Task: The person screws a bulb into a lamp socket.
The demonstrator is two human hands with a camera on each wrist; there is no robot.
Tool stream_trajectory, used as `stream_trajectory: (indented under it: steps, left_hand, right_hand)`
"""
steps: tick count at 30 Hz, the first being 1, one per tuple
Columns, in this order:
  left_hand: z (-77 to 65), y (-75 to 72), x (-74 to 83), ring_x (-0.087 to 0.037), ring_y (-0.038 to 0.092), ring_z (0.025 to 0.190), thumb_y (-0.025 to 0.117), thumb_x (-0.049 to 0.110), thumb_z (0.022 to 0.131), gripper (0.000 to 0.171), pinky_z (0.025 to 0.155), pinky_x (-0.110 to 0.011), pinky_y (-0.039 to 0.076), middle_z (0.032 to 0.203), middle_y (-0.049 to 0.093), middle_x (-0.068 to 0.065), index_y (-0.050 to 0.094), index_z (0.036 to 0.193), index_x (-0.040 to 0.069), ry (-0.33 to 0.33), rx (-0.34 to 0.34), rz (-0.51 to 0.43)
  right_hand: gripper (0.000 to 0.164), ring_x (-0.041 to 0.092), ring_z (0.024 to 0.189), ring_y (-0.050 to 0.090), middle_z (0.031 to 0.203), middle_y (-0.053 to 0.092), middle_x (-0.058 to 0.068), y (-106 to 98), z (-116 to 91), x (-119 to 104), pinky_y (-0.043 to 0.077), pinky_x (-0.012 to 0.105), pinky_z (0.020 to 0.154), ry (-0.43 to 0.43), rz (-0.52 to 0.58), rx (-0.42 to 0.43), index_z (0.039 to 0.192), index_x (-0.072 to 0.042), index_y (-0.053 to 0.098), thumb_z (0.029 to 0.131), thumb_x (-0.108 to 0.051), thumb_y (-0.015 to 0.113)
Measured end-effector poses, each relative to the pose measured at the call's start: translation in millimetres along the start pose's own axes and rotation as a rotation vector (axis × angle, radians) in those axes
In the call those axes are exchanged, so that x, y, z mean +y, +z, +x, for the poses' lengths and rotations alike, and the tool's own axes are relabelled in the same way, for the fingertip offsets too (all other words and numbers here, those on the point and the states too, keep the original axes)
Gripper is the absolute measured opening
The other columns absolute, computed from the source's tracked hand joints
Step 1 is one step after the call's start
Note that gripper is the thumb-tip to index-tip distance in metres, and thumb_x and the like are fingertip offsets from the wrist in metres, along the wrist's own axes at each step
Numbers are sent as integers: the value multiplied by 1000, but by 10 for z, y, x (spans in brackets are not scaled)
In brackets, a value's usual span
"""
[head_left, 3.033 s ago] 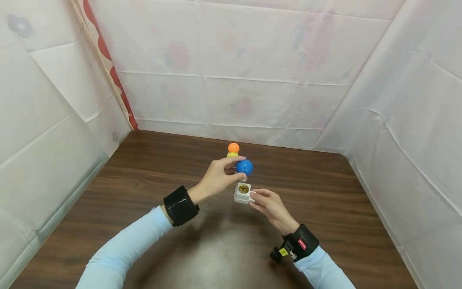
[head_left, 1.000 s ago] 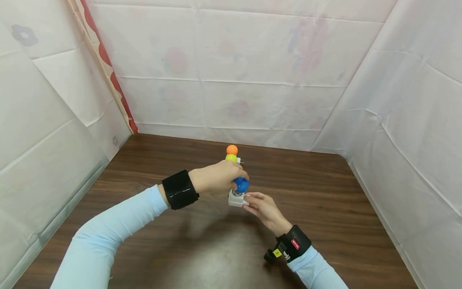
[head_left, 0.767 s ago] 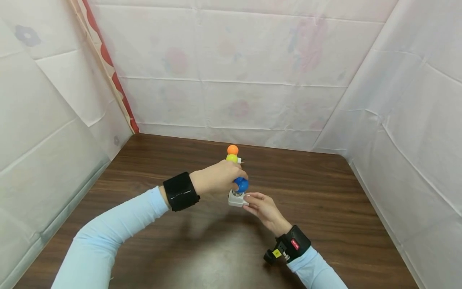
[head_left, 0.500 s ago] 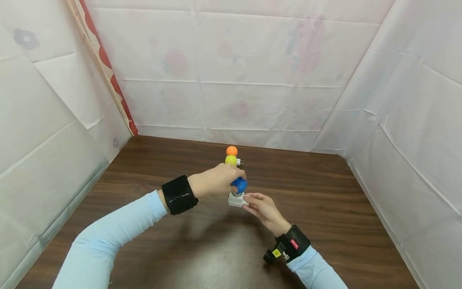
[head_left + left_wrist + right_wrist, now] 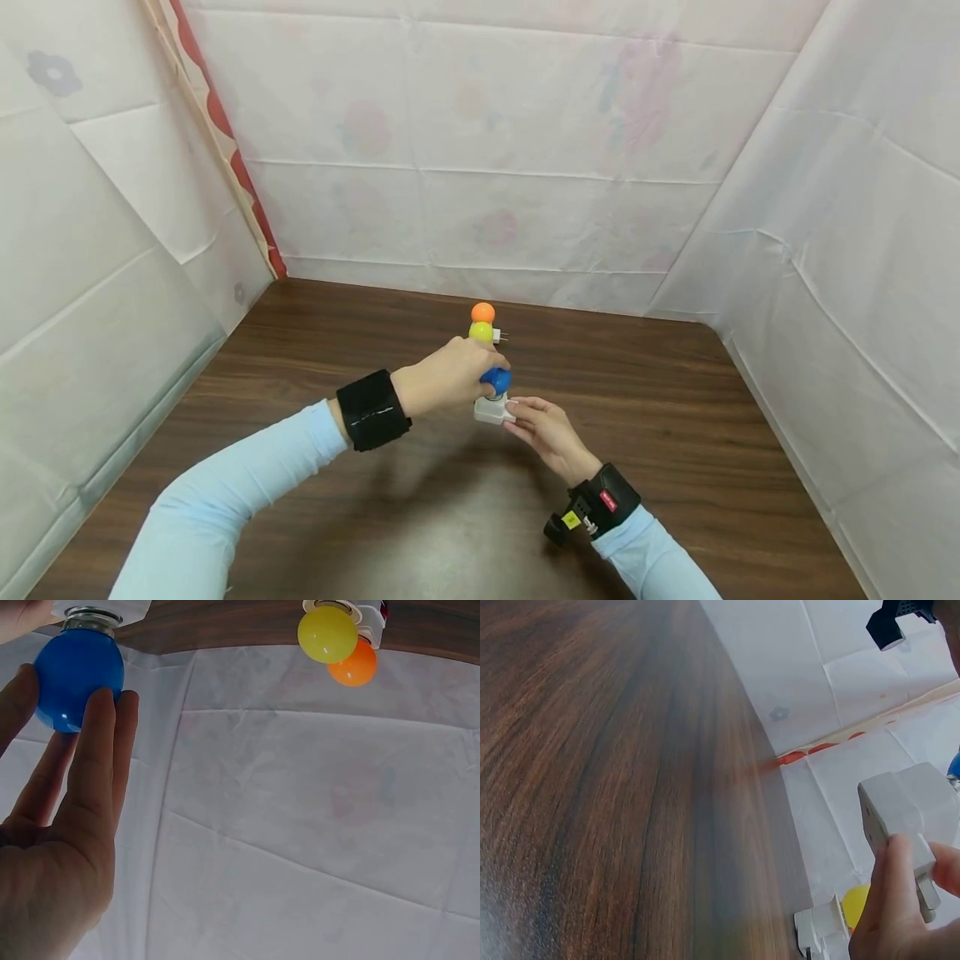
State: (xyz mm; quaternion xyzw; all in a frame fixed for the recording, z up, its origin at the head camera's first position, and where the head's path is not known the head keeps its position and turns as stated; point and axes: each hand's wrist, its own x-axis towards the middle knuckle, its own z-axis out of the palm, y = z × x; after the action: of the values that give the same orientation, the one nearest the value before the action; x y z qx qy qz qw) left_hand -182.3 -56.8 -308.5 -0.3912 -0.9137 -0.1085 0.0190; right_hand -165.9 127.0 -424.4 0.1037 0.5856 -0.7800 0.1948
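Observation:
A blue light bulb (image 5: 497, 381) stands upright, its metal screw base partly inside a white lamp socket (image 5: 491, 409). My left hand (image 5: 450, 373) pinches the bulb's round glass from above between thumb and fingertips. In the left wrist view the blue bulb (image 5: 79, 681) shows a band of metal thread outside the socket. My right hand (image 5: 551, 435) grips the socket by its narrow side part, with thumb and fingers on either side. Seen from the right wrist, the white socket (image 5: 907, 806) is held above the table.
Behind my left hand, a yellow bulb (image 5: 481, 332) and an orange bulb (image 5: 483, 312) stand in white sockets, one with plug prongs pointing right. The brown wooden table (image 5: 660, 417) is enclosed by white sheeting (image 5: 480, 150) at the back and sides.
The blue bulb came down from above the socket, and its base entered the opening. My left hand moved with it, turning over the bulb. Lately the bulb sits slightly lower in the socket.

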Motion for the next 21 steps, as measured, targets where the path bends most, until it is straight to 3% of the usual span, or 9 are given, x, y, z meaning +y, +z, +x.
stream_trajectory:
  steps: [6,11,21]
  left_hand:
    - [8,-6,-17,-15,63,90,76,20,75,35,82,-32,53,100,67,-4,66,107,9,-1,-5,-25]
    - [15,-32,-40,-17,63,93,76,15,75,36,84,-34,52,104,66,-4,64,109,10,-11,-51,-87]
    - [61,-93,-156,-14,60,94,71,6,78,29,92,-32,48,103,66,1,65,106,13,134,-134,-78]
  right_hand:
    - [34,17,87,61,106,57,13,-2,36,12,49,35,89,-1,1,9,115,4,54,86,-12,64]
    - [35,16,87,62,105,57,13,-5,40,2,50,32,86,-1,2,6,115,4,54,85,-12,64]
    - [34,18,89,62,107,56,13,-15,-8,-21,48,36,90,4,-13,-15,113,3,53,85,-12,65]
